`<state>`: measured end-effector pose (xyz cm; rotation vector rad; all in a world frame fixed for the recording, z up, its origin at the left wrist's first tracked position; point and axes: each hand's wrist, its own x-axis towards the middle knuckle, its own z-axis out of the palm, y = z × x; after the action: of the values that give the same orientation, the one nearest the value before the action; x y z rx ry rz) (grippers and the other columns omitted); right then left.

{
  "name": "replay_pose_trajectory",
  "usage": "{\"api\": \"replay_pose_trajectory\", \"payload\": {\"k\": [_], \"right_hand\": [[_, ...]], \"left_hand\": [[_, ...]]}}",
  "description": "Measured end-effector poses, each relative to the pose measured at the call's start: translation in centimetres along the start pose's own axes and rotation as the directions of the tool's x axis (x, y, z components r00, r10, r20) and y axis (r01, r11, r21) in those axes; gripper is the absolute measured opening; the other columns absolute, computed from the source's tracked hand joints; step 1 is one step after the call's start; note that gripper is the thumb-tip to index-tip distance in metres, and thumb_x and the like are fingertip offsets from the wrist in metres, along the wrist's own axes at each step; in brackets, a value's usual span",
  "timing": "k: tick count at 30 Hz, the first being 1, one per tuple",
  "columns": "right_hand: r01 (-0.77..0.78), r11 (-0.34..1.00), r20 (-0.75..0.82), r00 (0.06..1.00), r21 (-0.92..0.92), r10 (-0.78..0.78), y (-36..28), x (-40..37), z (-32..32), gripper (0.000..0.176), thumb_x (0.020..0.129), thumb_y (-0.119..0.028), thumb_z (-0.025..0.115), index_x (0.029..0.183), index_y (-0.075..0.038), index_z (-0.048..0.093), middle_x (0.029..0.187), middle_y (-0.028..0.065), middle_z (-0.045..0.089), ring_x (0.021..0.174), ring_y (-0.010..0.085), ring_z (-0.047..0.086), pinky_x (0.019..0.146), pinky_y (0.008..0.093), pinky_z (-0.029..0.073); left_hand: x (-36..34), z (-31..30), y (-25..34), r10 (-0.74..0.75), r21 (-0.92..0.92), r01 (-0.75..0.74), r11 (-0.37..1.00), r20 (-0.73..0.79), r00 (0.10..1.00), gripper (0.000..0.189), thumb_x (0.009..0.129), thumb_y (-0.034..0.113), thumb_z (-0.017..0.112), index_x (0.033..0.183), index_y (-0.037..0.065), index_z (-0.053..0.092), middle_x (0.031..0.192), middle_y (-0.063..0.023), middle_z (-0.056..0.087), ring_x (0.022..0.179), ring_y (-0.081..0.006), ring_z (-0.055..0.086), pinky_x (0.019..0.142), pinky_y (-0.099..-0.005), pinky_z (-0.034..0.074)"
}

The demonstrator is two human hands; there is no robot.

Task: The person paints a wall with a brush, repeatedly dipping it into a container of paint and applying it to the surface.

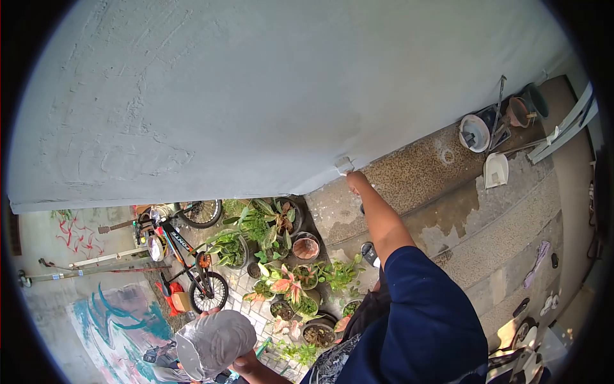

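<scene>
My right hand [355, 182] is closed around the handle of a flat, pale tool [344, 165], which lies against the lower part of the grey wall [256, 96]. That arm is stretched out in a dark blue sleeve. At the bottom of the view, my left hand [245, 363] is at the edge of a rounded grey, smeared object [215, 344] and holds it up. Most of the fingers of this hand are hidden by the object.
Potted plants [294, 288] stand below the wall, with a bicycle [192, 256] to their left. A white basin [474, 133], a dustpan [495, 170] and buckets [518, 112] are at the right. Steps [409, 166] run along the wall's base.
</scene>
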<state>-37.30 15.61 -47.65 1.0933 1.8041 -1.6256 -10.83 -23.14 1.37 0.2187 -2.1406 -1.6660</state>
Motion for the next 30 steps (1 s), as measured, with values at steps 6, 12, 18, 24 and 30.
{"api": "replay_pose_trajectory", "payload": {"k": [6, 12, 18, 24, 30], "right_hand": [[0.296, 0.951, -0.227, 0.924, -0.085, -0.308, -10.0, -13.3, -4.4, 0.052, 0.096, -0.042, 0.052, 0.084, 0.005, 0.068, 0.081, 0.0268, 0.068, 0.083, 0.0425, 0.066, 0.076, 0.046, 0.051], [0.661, 0.715, -0.192, 0.75, 0.228, -0.632, -18.4, -28.1, -8.6, 0.047, 0.101, -0.039, 0.052, 0.072, -0.002, 0.057, 0.059, 0.0022, 0.053, 0.052, 0.0121, 0.05, 0.049, 0.03, 0.04], [0.899, 0.303, -0.362, 0.409, 0.315, -0.838, -32.0, -41.3, -17.4, 0.043, 0.103, -0.037, 0.048, 0.077, -0.003, 0.056, 0.061, -0.0023, 0.05, 0.054, 0.0067, 0.044, 0.05, 0.0249, 0.037], [0.917, 0.399, -0.491, 0.338, -0.022, -0.803, -26.8, -30.7, -13.0, 0.038, 0.101, -0.032, 0.05, 0.088, 0.002, 0.061, 0.068, 0.0201, 0.057, 0.06, 0.0331, 0.049, 0.064, 0.0399, 0.047], [0.455, 0.86, -0.435, 0.742, -0.232, -0.51, -10.5, -17.0, -8.4, 0.051, 0.1, -0.044, 0.045, 0.093, 0.002, 0.067, 0.078, 0.0243, 0.068, 0.078, 0.0409, 0.067, 0.069, 0.0441, 0.051]], "left_hand": [[-0.2, 5.4, 4.2, 0.147, 0.013, -0.149, 0.989, 0.094, 0.985, 0.121, 0.065, 0.076, 0.071, 0.146, -0.003, 0.027, 0.139, -0.0223, 0.045, 0.127, -0.0366, 0.048, 0.109, -0.0484, 0.036], [-1.0, 5.9, 5.0, 0.132, -0.059, -0.127, 0.99, 0.081, 0.988, 0.119, 0.065, 0.071, 0.074, 0.146, -0.002, 0.026, 0.141, -0.0217, 0.044, 0.128, -0.0362, 0.047, 0.109, -0.0484, 0.036], [0.5, 6.0, 6.4, 0.127, -0.144, -0.116, 0.983, 0.067, 0.99, 0.117, 0.065, 0.066, 0.076, 0.146, -0.001, 0.026, 0.142, -0.0212, 0.043, 0.129, -0.0358, 0.046, 0.11, -0.0483, 0.035], [-0.8, 4.1, 4.8, 0.126, -0.199, -0.107, 0.974, 0.082, 0.989, 0.116, 0.064, 0.061, 0.079, 0.147, -0.001, 0.026, 0.143, -0.0206, 0.042, 0.13, -0.0354, 0.045, 0.111, -0.0482, 0.035], [0.7, 3.5, 4.3, 0.066, -0.174, -0.049, 0.984, 0.092, 0.994, 0.115, 0.064, 0.057, 0.082, 0.147, 0.0, 0.026, 0.144, -0.0201, 0.041, 0.131, -0.0349, 0.044, 0.111, -0.0481, 0.034]]}}
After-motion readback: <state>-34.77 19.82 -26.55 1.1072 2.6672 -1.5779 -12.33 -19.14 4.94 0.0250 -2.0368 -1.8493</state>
